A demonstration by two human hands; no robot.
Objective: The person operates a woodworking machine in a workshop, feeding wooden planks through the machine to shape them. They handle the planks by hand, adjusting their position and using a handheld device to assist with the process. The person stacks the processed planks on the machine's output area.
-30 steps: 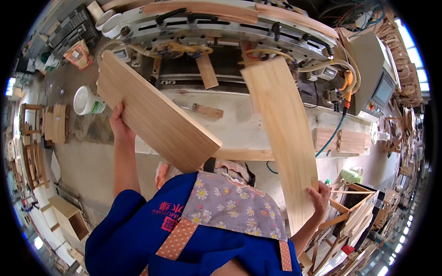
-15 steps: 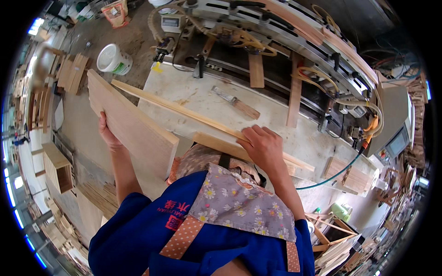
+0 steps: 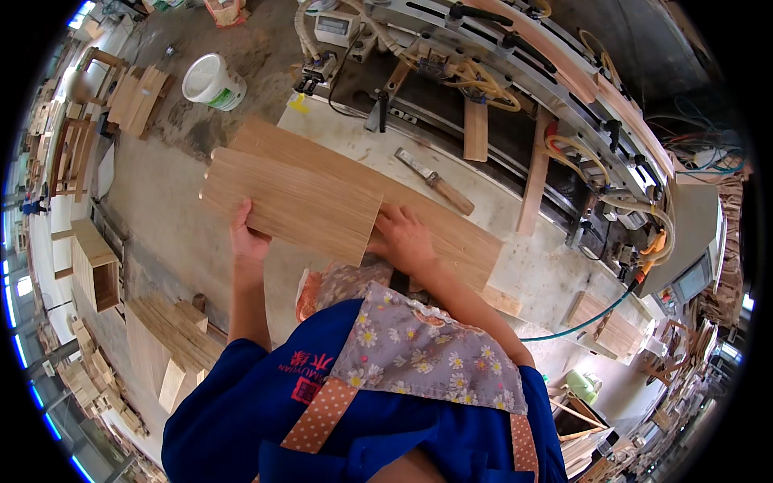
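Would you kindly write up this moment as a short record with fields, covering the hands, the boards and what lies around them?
left hand: grips the near edge of the upper board
right hand: rests on the lower board, at the upper board's right end
boards: upper one overlaps the lower one, which lies flat on the workbench
on bench: scraper with wooden handle, beyond the boards
behind bench: clamp machine with hoses
floor, left: white bucket, wooden box, stacked boards

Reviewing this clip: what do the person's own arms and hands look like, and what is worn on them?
Both hands, left hand and right hand, are bare: no gloves, rings or watch visible. The forearms are uncovered; short blue sleeves end above the elbows. Over the blue top lies a floral grey apron with orange dotted straps.
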